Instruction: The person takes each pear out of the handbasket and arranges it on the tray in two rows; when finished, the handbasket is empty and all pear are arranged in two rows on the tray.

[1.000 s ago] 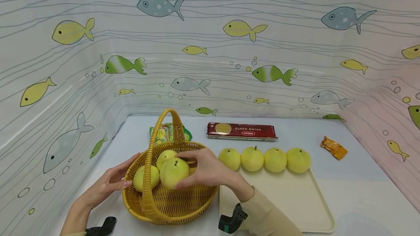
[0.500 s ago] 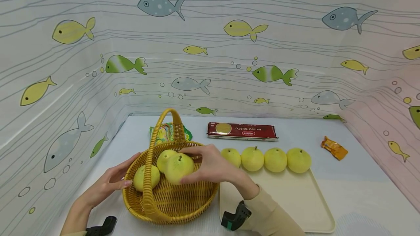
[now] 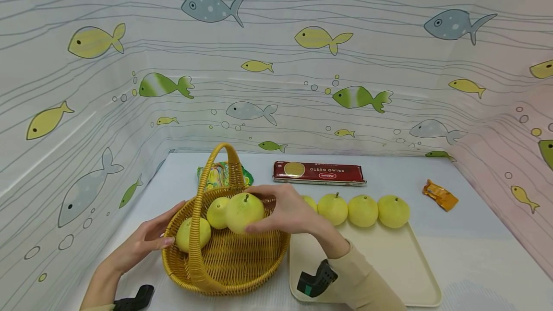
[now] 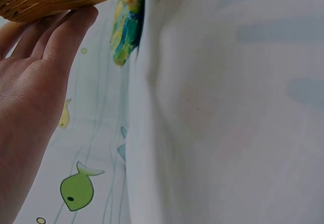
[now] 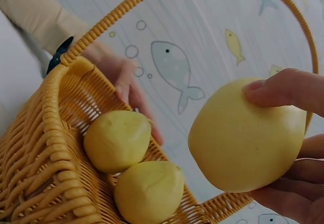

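In the head view my right hand (image 3: 287, 208) holds a pale yellow pear (image 3: 244, 212), stem up, over the wicker basket (image 3: 233, 280). The right wrist view has the thumb on top of this pear (image 5: 243, 138) and the fingers beneath. Two more yellow pears (image 3: 217, 212) (image 3: 193, 235) lie inside the basket towards its left and back. My left hand (image 3: 144, 243) rests at the basket's left side, thumb over the rim, fingers nearly straight along the outer wall. In the left wrist view those fingertips (image 4: 83, 19) touch the wicker.
A cream tray (image 3: 367, 272) stands right of the basket, several yellow pears (image 3: 363, 211) in a row along its back edge. Behind lie a red pasta pack (image 3: 318, 173) and a green packet (image 3: 218, 174); an orange wrapper (image 3: 439, 195) is at right. The tall basket handle (image 3: 199, 205) arches overhead.
My right hand has moved right and slightly back, carrying the pear away from the left pear in the basket. My left hand has stayed at the rim.
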Available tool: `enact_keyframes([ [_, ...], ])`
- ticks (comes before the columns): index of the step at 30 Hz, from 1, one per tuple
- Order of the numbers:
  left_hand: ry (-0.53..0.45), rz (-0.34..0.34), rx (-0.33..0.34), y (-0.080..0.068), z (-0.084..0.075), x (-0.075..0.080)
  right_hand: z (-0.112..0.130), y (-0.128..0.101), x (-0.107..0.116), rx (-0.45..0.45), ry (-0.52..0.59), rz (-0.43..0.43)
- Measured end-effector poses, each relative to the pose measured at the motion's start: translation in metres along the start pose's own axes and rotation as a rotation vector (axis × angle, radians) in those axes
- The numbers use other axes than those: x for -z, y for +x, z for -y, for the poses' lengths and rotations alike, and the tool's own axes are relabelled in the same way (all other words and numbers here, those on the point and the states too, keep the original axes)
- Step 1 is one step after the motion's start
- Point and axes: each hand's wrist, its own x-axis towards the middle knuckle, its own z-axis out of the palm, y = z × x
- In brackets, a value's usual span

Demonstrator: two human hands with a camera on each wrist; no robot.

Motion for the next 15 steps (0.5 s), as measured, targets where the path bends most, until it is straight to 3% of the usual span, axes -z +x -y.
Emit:
enact_keyframes([
  [15,0.000,-0.002,0.003,0.000,0.003,0.001,0.000,-0.003,0.016,0.004,0.035,-0.014],
])
